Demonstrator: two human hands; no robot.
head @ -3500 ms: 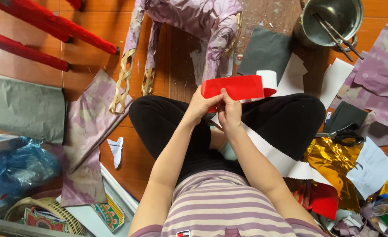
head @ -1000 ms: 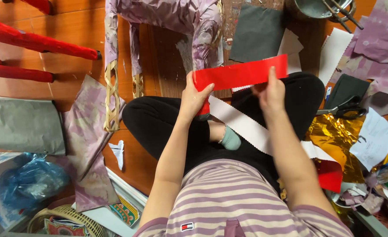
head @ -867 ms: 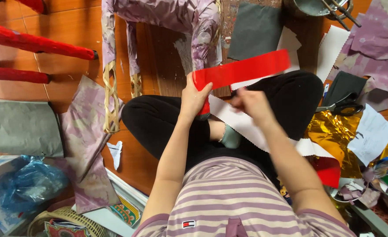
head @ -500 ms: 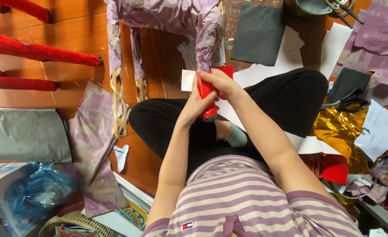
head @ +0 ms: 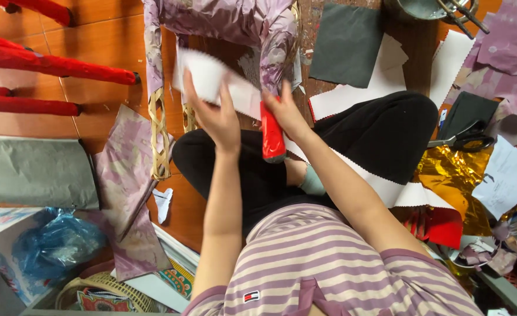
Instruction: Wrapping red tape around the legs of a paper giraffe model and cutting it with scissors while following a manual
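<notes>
A: Left hand (head: 214, 117)?
B: Raised, palm toward the strip (head: 223, 88), fingers (head: 191, 93) spread behind the white side. Likely there to keep the loose end flat and taut.

A: Right hand (head: 288, 114)?
B: Fingers pinching the strip where white folds over to red. Red end (head: 272, 137) hangs down from that grip, curled, above the lap.

A: Position of the strip?
B: Held in the air between both hands, over the crossed legs, in front of the wrapped frame (head: 223, 23). Zigzag edge visible along the top.

A: Why held up rather than laid down?
B: Judged: floor (head: 95, 47) crowded with scraps; lifting gives a clear view of both faces.

A: Surroundings?
B: Scissors (head: 463, 137) on the floor to the right, beside gold foil (head: 445, 175). Second zigzag white strip (head: 387, 181) across the right thigh. Dark sheet (head: 346, 44) beyond the knees. Red bars (head: 42, 58) far left, well apart.
</notes>
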